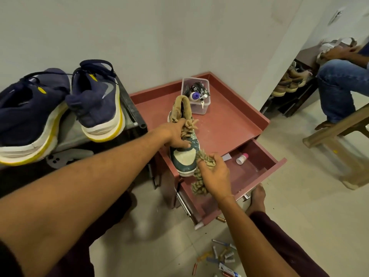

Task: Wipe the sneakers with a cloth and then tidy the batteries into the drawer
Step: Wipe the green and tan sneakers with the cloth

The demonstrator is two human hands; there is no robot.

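Observation:
A tan and dark-green high-top sneaker (184,156) stands on the reddish cabinet top (229,124), toe toward me. My left hand (175,134) grips it across the laces. My right hand (214,172) holds a bunched tan cloth (199,182) against the right side of the toe. Below, the cabinet's drawer (257,170) is pulled open with a small white bottle (241,158) inside. Several batteries (223,256) lie scattered on the floor at the bottom, and one more battery (220,219) lies by the drawer's front corner.
Two navy sneakers (60,108) with white and yellow soles sit on a dark stand at left. A clear plastic box (196,94) of small items stands at the cabinet's back. Another person (339,80) sits at the right on a stool (339,136). My bare foot (257,198) rests beside the drawer.

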